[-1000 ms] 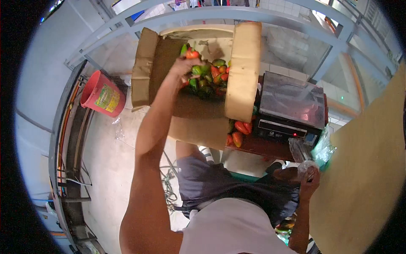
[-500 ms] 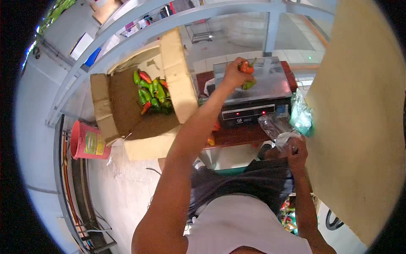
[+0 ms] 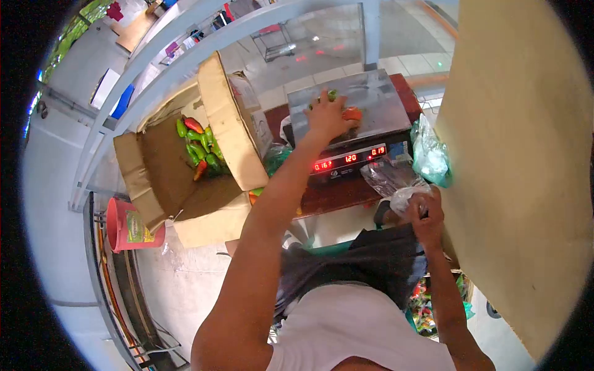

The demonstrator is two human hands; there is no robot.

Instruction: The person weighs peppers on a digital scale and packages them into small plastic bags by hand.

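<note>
My left hand (image 3: 328, 120) lies over the steel plate of a weighing scale (image 3: 377, 99), fingers spread. A red pepper (image 3: 352, 114) shows beside the fingers and a green pepper (image 3: 332, 95) just past their tips; the palm hides anything beneath it. Red digits light the scale's display (image 3: 350, 158), reading about 0.162, 1.20 and 0.19. Lower right, my right hand (image 3: 427, 213) is closed on a clear plastic bag (image 3: 396, 179), which hangs toward the scale's front. Left of the scale, an open cardboard box (image 3: 167, 167) holds several green and red peppers (image 3: 201, 145).
A teal plastic bag (image 3: 430, 154) is right of the scale, beside a tall tan panel (image 3: 520, 154). A pink bucket (image 3: 117, 226) stands at left. Grey metal rails (image 3: 247, 34) cross behind. A container of colourful packets or produce (image 3: 424, 309) sits low at right.
My left hand has come down onto the scale plate, and its fingers have spread from around the peppers. The display now shows lit digits. My right hand still grips the bag.
</note>
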